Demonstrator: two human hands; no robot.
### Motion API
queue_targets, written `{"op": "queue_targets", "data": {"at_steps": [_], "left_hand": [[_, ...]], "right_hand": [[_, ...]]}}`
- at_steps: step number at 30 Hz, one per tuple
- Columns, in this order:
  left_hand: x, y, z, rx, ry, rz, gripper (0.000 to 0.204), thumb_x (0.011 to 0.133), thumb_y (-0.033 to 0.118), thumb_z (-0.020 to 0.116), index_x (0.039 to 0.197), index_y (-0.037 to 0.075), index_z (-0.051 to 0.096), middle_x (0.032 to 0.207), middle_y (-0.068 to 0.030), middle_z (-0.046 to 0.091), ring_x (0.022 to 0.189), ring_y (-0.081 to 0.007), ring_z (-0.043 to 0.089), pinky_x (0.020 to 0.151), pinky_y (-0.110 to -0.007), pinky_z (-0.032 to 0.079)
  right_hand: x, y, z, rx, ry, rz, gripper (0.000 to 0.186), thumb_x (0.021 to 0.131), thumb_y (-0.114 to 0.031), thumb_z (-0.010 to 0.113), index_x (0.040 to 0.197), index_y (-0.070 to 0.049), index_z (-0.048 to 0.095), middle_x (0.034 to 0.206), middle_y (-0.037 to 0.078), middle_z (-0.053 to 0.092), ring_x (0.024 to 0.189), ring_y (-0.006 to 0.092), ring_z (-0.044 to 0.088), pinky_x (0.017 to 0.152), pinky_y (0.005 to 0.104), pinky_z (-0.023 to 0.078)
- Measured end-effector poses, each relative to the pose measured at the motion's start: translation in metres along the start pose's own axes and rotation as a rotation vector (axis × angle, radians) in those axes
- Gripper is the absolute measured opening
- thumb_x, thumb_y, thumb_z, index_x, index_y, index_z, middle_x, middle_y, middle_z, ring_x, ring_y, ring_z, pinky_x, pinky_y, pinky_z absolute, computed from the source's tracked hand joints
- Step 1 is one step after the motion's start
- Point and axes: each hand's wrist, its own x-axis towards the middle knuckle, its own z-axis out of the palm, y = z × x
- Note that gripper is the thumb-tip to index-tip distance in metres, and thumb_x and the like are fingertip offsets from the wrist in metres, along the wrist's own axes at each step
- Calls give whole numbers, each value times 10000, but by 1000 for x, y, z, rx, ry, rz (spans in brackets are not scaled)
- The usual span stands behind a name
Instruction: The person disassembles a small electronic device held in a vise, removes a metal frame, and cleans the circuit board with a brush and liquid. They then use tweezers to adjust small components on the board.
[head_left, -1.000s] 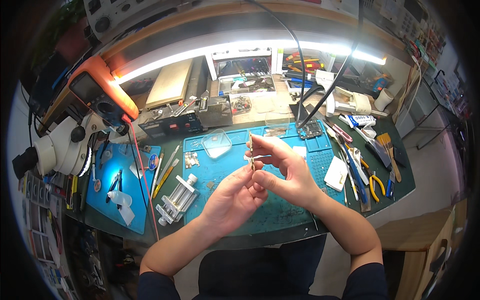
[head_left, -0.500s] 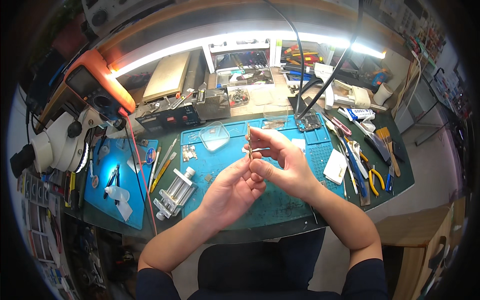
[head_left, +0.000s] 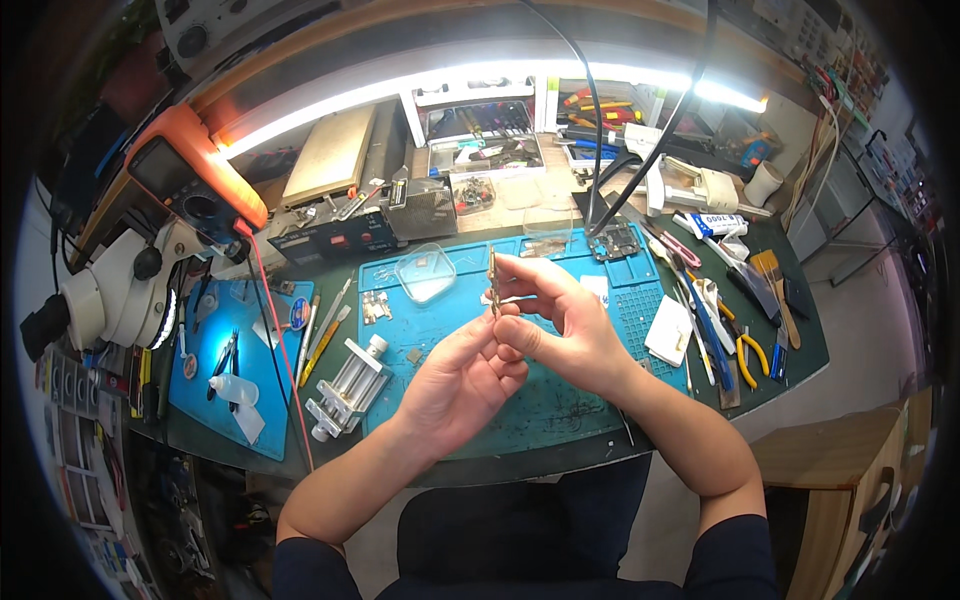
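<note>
Both of my hands meet over the blue work mat (head_left: 560, 405), pinching a thin circuit board (head_left: 493, 272) held upright and seen almost edge-on. Its edge looks gold and dark with small bumps; the faces are hidden from this angle. My left hand (head_left: 462, 375) grips the lower end between thumb and fingers. From the right, my right hand (head_left: 560, 325) closes on it too, thumb low and index finger near the top. Just behind the hands lies a clear plastic box lid or tray (head_left: 426, 274). Small metal pieces (head_left: 376, 307) sit on the mat to its left.
Left of the hands stand a metal clamp fixture (head_left: 348, 390), tweezers and blades, a dropper bottle (head_left: 232, 388), a microscope (head_left: 110, 305) and an orange multimeter (head_left: 195, 170). At right are a dark circuit board (head_left: 613, 241), a white pad (head_left: 668, 330), yellow-handled pliers (head_left: 750, 362) and a brush (head_left: 770, 270).
The view has shifted very slightly. The board in my fingers is turned a little, showing a slightly different edge; both hands keep their grip.
</note>
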Motion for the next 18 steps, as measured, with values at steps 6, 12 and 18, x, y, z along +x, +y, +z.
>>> {"op": "queue_targets", "data": {"at_steps": [6,12,18], "left_hand": [[0,0,2,2,9,3,317,1083,237,630,1324,32,605,1055,-4,641,945,-118,585,924,-328,503],[0,1,4,32,33,36,264,1088,230,624,1274,42,613,1032,2,643,923,-103,591,899,-315,511],[-4,6,15,623,211,390,195,1050,170,692,1181,34,645,1042,-34,698,900,-101,646,861,-283,528]], "right_hand": [[0,2,0,2,7,-9,686,1011,-248,758,1562,25,453,1405,134,576,1301,215,598,1108,386,512],[-2,7,1,48,24,-30,685,1017,-267,752,1562,21,454,1391,126,591,1287,205,601,1103,383,512],[-1,-2,-6,218,103,83,496,1041,-225,718,1444,24,572,1262,108,676,1056,126,667,876,289,563]]}}
